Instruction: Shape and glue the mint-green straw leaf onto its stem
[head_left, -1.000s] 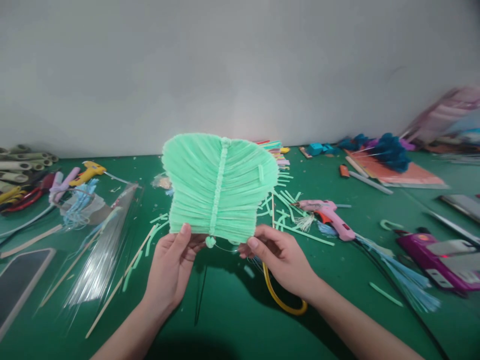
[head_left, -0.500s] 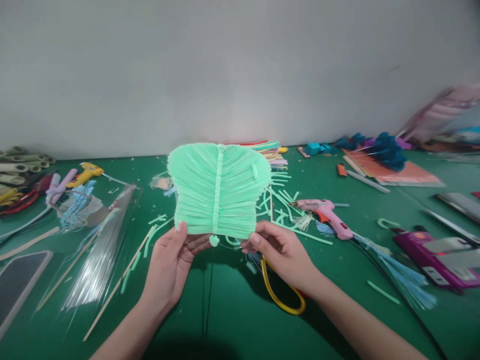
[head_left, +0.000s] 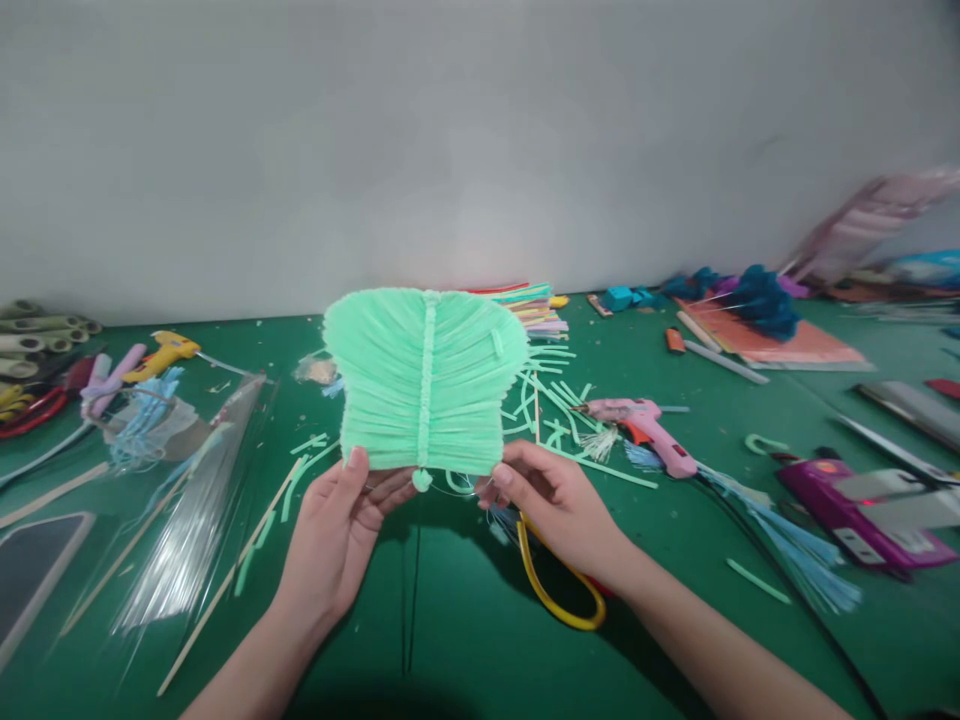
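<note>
A mint-green pipe-cleaner panel [head_left: 382,380], shaped like a bodice with a twisted ridge down its middle, is held upright above the table. My left hand [head_left: 337,525] pinches its lower left corner, thumb in front and fingers behind. At the lower right corner my right hand [head_left: 555,500] grips the panel between thumb and fingers. A small green knob [head_left: 422,480] hangs at the bottom of the ridge, with thin wire loops beside it. Under my right hand lies a yellow scissor handle [head_left: 529,570], its blades hidden.
Cut green pipe-cleaner pieces [head_left: 559,430] lie behind the panel, near a pink glue gun [head_left: 645,425]. A purple power-strip-like device [head_left: 855,510] sits at right. On the left are a yellow glue gun [head_left: 165,355], a clear bundle of sticks [head_left: 187,530] and a phone [head_left: 37,570].
The panel and both hands appear slightly further left, and the table's things have shifted left in view too. Both hands keep the same hold.
</note>
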